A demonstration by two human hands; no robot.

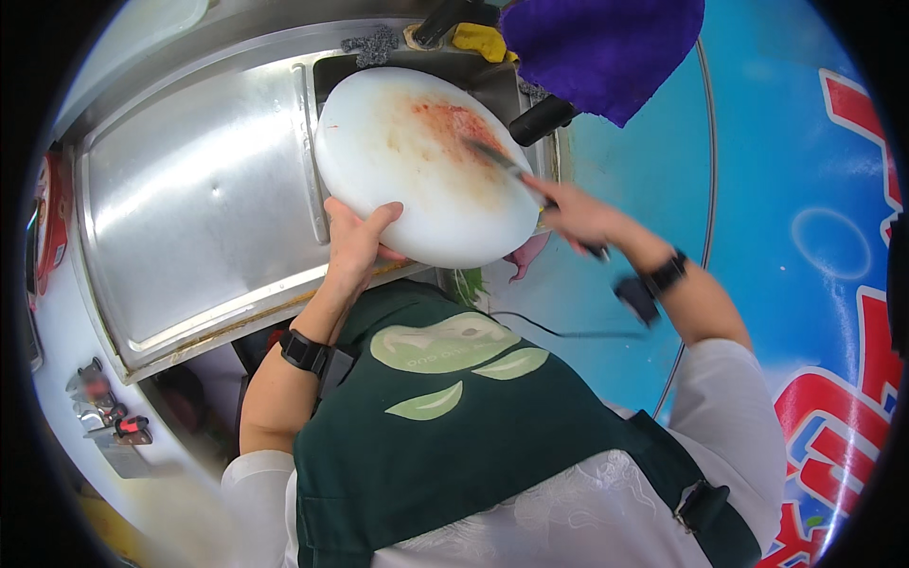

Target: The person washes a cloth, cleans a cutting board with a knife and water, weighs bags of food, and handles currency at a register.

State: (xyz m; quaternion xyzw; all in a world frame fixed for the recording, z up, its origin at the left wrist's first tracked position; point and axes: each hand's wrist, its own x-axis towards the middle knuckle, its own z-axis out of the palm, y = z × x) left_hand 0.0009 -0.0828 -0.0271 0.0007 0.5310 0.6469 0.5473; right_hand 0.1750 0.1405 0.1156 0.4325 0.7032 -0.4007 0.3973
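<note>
A round white cutting board (419, 206) is held over the sink (334, 71), covering most of the basin. My left hand (358, 231) grips its near left edge, thumb on top and fingers underneath. In my right hand (579, 213) is a knife (497, 155) with a dark handle, slightly blurred. The tip of its blade lies at a reddish stain (454, 124) on the far right part of the board. Fainter brown marks spread around that stain.
Left of the sink is a stainless steel drainboard (192, 192). Steel wool (371, 46), a black faucet (444, 25), a yellow cloth (484, 41) and a hanging purple cloth (603, 53) are behind. Several knives (113, 426) lie at the lower left. A blue printed wall (767, 213) borders the right.
</note>
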